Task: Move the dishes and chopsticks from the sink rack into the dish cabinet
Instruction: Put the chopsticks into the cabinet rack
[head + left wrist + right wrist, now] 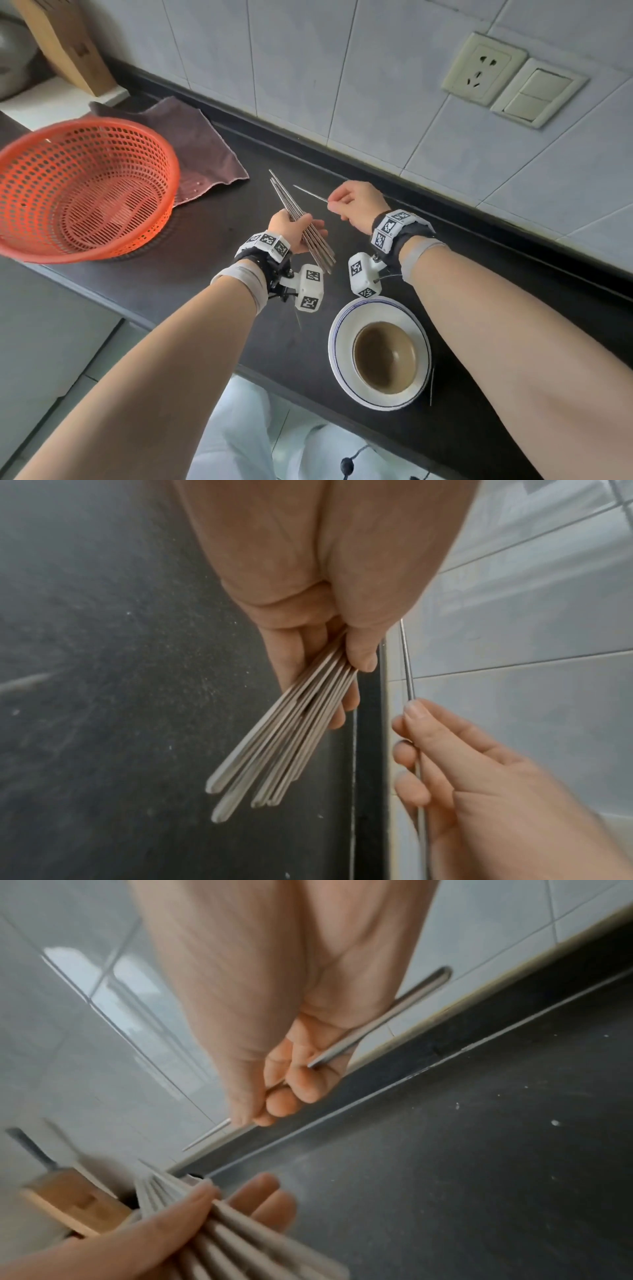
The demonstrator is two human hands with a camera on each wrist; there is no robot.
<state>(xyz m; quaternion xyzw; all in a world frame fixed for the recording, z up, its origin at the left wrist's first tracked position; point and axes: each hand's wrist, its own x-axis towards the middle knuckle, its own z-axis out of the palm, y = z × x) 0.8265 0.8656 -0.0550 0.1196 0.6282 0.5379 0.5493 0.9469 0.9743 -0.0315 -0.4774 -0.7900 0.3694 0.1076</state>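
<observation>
My left hand grips a bundle of several metal chopsticks above the dark counter; the left wrist view shows the bundle fanned out between thumb and fingers. Just to its right, my right hand pinches a single metal chopstick whose tip points left toward the bundle. That chopstick runs through the curled fingers in the right wrist view. A brown bowl sits on a white blue-rimmed plate near the counter's front edge.
An orange perforated basket stands at the left, partly on a brown cloth. A wooden knife block is at the back left. One loose chopstick lies right of the plate. A tiled wall with a socket backs the counter.
</observation>
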